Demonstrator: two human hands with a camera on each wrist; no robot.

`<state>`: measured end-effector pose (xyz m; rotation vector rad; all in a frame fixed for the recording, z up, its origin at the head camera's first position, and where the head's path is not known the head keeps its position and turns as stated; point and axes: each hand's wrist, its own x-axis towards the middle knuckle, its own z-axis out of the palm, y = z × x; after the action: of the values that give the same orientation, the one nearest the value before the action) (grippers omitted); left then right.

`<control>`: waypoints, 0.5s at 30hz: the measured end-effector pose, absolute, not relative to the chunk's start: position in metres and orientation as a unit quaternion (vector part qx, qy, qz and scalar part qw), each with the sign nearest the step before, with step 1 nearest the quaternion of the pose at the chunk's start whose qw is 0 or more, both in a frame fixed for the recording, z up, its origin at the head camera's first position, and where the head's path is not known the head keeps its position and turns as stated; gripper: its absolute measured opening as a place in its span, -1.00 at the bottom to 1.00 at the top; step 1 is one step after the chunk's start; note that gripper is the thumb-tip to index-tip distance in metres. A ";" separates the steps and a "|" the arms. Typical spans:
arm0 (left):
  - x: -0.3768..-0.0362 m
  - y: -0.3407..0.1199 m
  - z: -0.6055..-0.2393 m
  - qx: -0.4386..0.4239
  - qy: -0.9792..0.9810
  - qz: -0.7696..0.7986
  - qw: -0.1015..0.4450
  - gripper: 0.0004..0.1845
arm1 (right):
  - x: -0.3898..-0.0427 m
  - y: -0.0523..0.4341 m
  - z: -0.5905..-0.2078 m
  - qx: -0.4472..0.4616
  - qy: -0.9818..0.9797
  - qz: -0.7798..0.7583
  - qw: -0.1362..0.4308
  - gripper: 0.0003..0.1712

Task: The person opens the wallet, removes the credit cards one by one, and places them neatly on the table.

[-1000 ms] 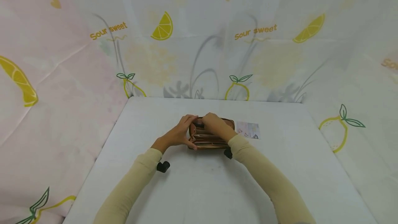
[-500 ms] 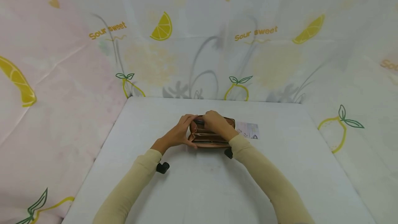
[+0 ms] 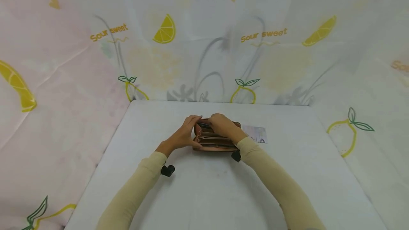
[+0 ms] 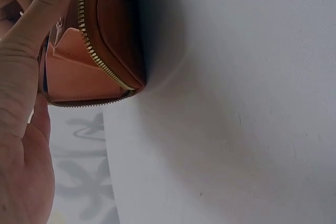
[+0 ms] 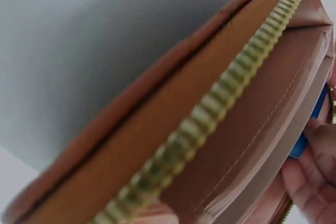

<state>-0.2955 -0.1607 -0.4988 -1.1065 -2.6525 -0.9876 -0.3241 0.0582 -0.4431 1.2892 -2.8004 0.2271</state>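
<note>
A brown zip wallet (image 3: 213, 140) lies open on the white table (image 3: 204, 187), its pink compartments facing up. My left hand (image 3: 192, 131) grips its left end, thumb on the near side and fingers over the far side. In the left wrist view the wallet (image 4: 113, 30) shows its gold zipper beside my thumb (image 4: 29, 56). My right hand (image 3: 213, 123) curls over the wallet's far wall, fingertips inside. In the right wrist view the wallet (image 5: 173, 129) fills the frame, and a blue card edge (image 5: 307, 129) shows by my fingers (image 5: 315, 177).
A printed paper note (image 3: 256, 133) lies flat on the table just right of the wallet. Lemon-print cloth (image 3: 207, 45) hangs behind and at both sides of the table. Small black wrist mounts (image 3: 167, 170) sit under both sleeves.
The wallet's two sides have come closer together and it looks narrower. Both hands stay on it and have shifted only slightly. The note has not moved.
</note>
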 end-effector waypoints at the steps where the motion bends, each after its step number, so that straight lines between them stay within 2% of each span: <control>1: -0.296 -0.161 -0.499 -0.364 -0.873 -0.322 0.051 0.35 | -0.325 0.059 -0.443 0.425 -0.902 0.074 0.027 -0.84; 8: -0.298 -0.162 -0.497 -0.380 -0.873 -0.300 0.065 0.41 | -0.323 0.063 -0.438 0.444 -0.888 0.102 0.069 -0.89; 15: -0.295 -0.161 -0.496 -0.375 -0.875 -0.301 0.059 0.44 | -0.319 0.059 -0.437 0.412 -0.900 0.121 0.073 -0.91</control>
<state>-0.2953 -0.1608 -0.4957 -1.1343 -2.6504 -0.9104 -0.3189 0.0586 -0.4366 1.2388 -2.7036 0.3622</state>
